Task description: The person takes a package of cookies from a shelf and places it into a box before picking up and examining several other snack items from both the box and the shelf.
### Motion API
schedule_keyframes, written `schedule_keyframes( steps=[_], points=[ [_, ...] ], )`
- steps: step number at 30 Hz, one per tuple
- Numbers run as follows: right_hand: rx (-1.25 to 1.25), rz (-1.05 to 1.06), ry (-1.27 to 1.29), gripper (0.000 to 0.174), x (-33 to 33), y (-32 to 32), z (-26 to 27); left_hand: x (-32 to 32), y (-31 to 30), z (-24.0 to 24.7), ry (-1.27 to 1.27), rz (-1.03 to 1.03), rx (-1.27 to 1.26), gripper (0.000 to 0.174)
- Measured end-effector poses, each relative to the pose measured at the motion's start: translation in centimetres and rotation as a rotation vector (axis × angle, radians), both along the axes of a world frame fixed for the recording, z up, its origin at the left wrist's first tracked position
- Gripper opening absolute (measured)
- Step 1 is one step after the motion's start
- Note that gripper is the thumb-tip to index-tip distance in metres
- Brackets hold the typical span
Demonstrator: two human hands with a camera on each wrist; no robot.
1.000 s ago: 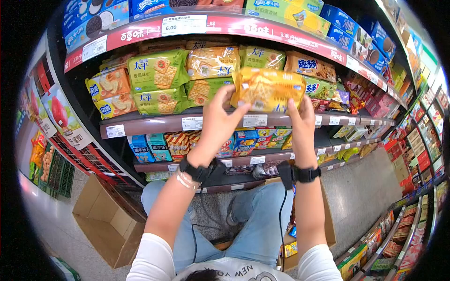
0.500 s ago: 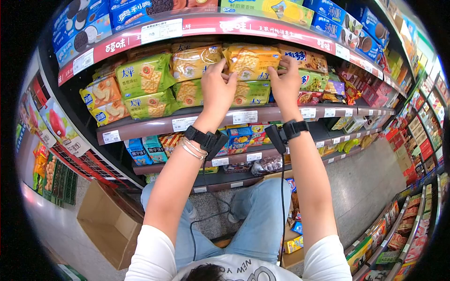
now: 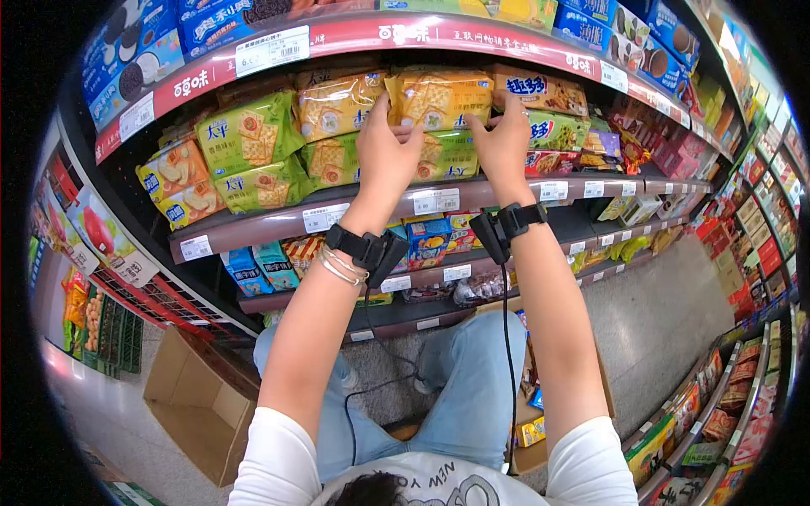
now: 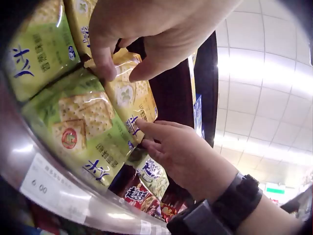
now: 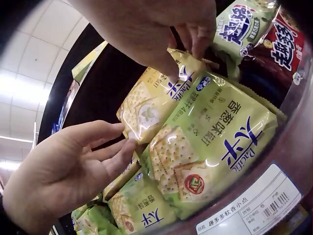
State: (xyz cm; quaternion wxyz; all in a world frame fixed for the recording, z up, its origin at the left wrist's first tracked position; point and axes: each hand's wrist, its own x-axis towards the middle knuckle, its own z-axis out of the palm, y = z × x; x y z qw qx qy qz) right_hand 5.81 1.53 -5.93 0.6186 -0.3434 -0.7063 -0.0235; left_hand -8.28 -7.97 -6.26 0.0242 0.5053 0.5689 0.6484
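A yellow pack of crackers lies on top of a green cracker pack on the middle shelf, lined up beside another yellow pack. At its left end is my left hand, thumb and fingers spread and touching the wrapper. My right hand is at the other end. In the right wrist view its thumb rests on the yellow pack while the other fingers lie past the end flap, partly hidden. The left hand has relaxed fingertips right at the pack's edge there.
An orange cookie pack sits just right of the hands. Above runs the red shelf edge; below is the price-tagged shelf edge. An open cardboard box stands on the floor at left, another beside the right leg.
Both hands carried the yellow pack forward onto the green pack on the shelf. Since then the fingers have loosened around its ends, and the head view has shifted slightly.
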Motion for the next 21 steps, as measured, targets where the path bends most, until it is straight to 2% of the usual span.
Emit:
schedule_keyframes(
  steps=[3,6,9,10,13,17,19,21],
  points=[
    [-0.022,-0.013,0.034,0.048,0.2,-1.2,0.2,0.2,0.2,-0.8,0.047,0.048,0.173,0.062],
    [-0.098,0.118,0.148,0.044,0.9,-3.0,0.1,0.5,-0.4,-1.2,0.048,0.134,0.212,0.062],
    [-0.149,0.136,0.21,0.036,2.2,-4.4,-1.4,2.5,-1.9,-1.7,-0.168,0.02,0.176,0.06],
    [-0.189,0.198,0.291,0.029,2.6,-5.5,-1.9,3.5,-2.0,-2.3,-0.215,0.0,0.186,0.057],
    [-0.261,0.271,0.37,0.025,5.1,-7.4,-4.2,7.7,-2.9,-4.6,-0.209,-0.125,0.145,0.052],
    [-0.448,0.344,0.579,0.024,12.1,-10.5,-6.8,14.8,-3.8,-8.6,-0.511,-0.478,-0.059,0.04],
    [-0.57,0.266,0.638,0.025,16.9,-13.0,-7.7,18.6,-4.3,-11.1,-0.528,-0.596,-0.192,0.035],
    [-0.651,0.134,0.685,0.025,21.9,-15.8,-9.3,22.6,-6.6,-12.0,-0.732,-0.772,-0.363,0.031]
  ],
)
